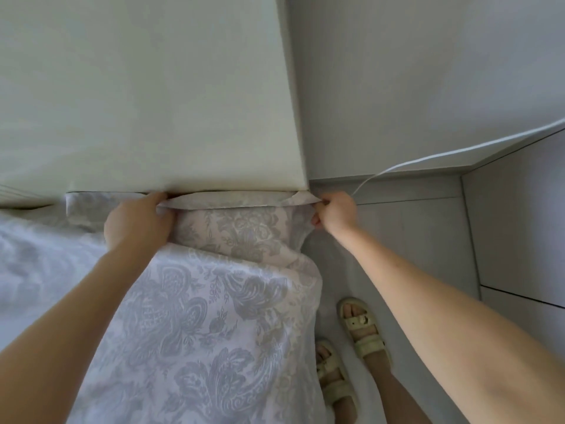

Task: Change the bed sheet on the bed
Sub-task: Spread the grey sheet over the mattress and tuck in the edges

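Pale headboard, sheet edge stretched crosswise, left hand, right hand gripping

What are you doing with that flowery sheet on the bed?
A person stands at the corner of the bed, next to the cream headboard. Both hands hold the edge of the patterned sheet where it meets the headboard. The left hand grips it further in and the right hand pinches it at the corner. The sheet lies rumpled, not smooth. One picture cannot show whether it is going on or coming off.
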